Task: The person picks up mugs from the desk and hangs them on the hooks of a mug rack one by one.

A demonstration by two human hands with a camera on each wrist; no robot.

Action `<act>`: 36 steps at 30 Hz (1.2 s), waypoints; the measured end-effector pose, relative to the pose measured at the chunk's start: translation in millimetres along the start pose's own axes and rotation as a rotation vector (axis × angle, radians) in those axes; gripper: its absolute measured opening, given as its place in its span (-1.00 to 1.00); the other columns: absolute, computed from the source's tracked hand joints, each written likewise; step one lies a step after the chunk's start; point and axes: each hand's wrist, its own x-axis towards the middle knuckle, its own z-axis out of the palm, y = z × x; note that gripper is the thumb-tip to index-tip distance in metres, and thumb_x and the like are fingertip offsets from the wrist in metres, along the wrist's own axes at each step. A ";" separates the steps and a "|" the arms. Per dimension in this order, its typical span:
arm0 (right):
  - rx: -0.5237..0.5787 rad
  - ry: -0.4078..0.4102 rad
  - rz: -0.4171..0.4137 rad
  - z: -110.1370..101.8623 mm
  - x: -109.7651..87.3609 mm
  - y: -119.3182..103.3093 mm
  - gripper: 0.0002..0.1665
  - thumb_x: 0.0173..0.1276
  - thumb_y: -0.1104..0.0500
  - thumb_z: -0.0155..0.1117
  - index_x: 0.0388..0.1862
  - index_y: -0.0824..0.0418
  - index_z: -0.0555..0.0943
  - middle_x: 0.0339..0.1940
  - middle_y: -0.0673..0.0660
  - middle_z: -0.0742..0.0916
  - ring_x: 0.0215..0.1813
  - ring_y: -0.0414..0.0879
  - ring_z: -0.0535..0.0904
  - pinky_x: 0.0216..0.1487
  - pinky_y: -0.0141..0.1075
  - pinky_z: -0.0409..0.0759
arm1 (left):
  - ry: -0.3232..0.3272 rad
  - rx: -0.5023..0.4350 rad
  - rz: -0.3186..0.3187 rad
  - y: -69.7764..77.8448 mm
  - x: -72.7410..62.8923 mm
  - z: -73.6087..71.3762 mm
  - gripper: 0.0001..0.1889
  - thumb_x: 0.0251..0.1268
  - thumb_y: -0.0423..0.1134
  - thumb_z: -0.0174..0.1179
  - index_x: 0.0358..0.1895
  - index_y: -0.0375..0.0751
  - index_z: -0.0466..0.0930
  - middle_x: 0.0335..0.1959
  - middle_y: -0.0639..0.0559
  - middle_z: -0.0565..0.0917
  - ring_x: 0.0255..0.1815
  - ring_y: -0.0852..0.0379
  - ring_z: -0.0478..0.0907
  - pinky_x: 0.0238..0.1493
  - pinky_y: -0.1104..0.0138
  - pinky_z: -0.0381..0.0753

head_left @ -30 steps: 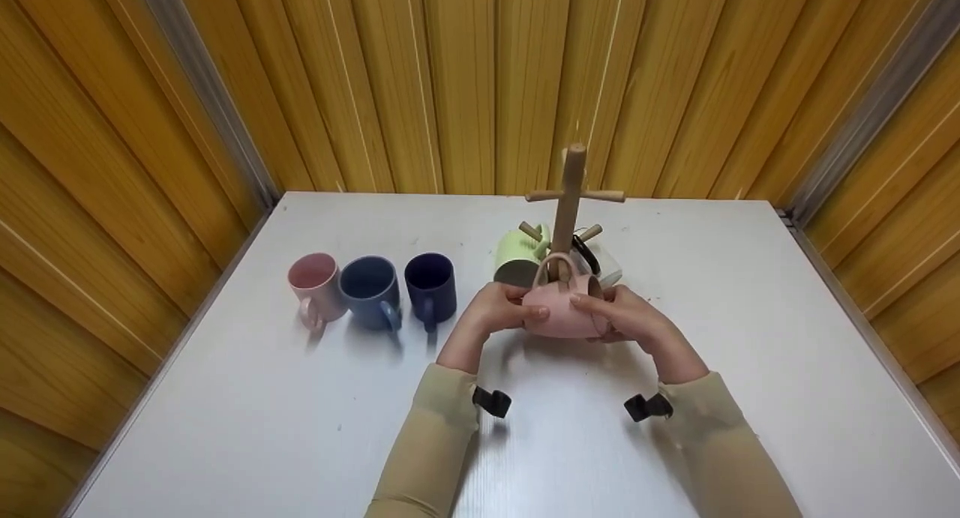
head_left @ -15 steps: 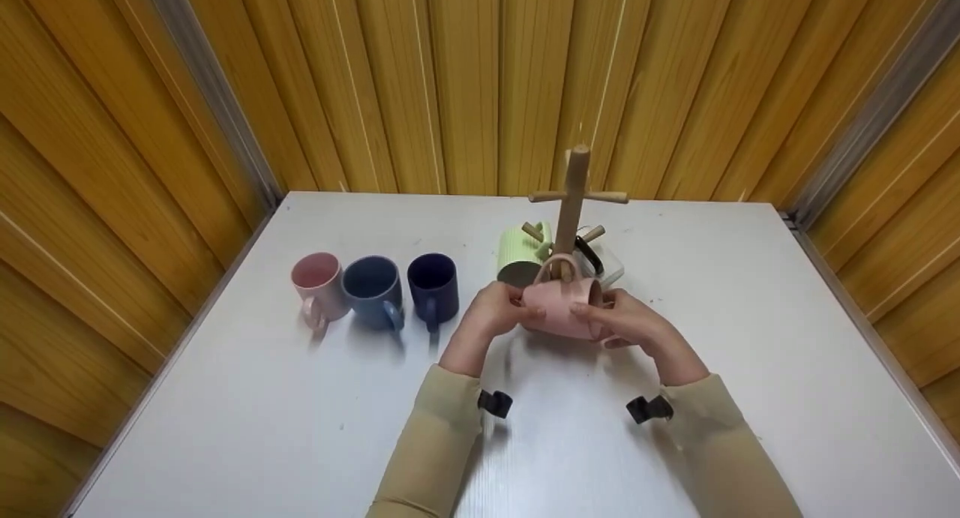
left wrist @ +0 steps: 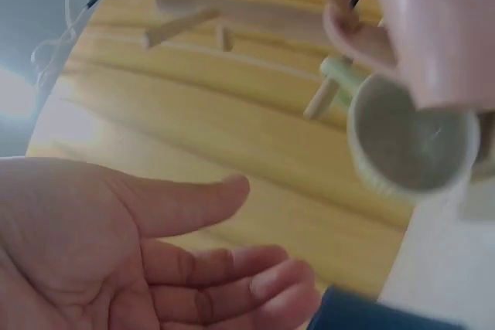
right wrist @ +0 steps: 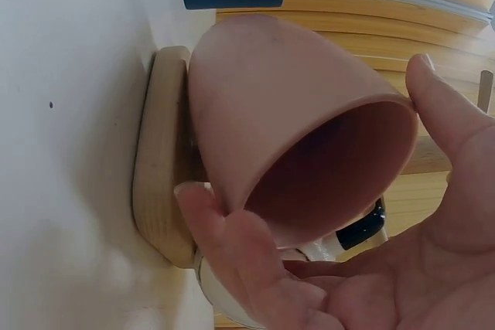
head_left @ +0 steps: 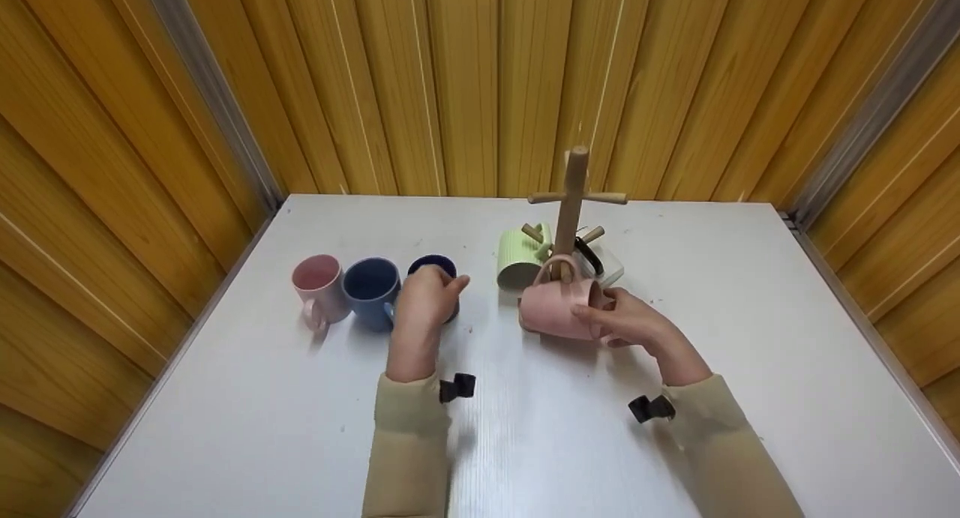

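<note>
A wooden mug tree (head_left: 571, 211) stands toward the back. A light pink mug (head_left: 551, 310) lies sideways at its front, handle up around a lower peg. My right hand (head_left: 634, 319) holds that mug at its mouth, thumb (right wrist: 441, 102) on one side of the rim and fingers on the other. My left hand (head_left: 426, 300) is over the dark navy mug (head_left: 431, 261), hiding most of it; in the left wrist view its thumb and fingers are extended, with nothing between them. Behind, a pale green ribbed mug (head_left: 519, 252) hangs on another lower peg.
A blue mug (head_left: 370, 297) and a darker pink mug (head_left: 318, 274) stand upright at the left. Behind the tree is a whitish mug with a black handle (head_left: 590, 256). The tree's upper pegs (head_left: 606, 198) stick out sideways. Wood-panelled walls enclose the white table (head_left: 262, 428).
My left hand has let go of the light pink mug and moved left to the navy mug. My right hand has stayed on the light pink mug.
</note>
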 end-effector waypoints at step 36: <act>-0.548 0.423 -1.117 86.4 -0.2 -51.1 -0.39 0.31 0.24 0.48 0.31 0.32 0.54 0.32 0.21 0.65 0.39 0.11 0.54 0.40 0.00 0.53 | 0.090 0.124 -0.104 -26.1 17.6 3.9 -0.66 0.41 -0.15 0.31 0.06 -0.36 0.71 0.09 -0.30 0.75 0.16 -0.25 0.69 0.14 -0.10 0.67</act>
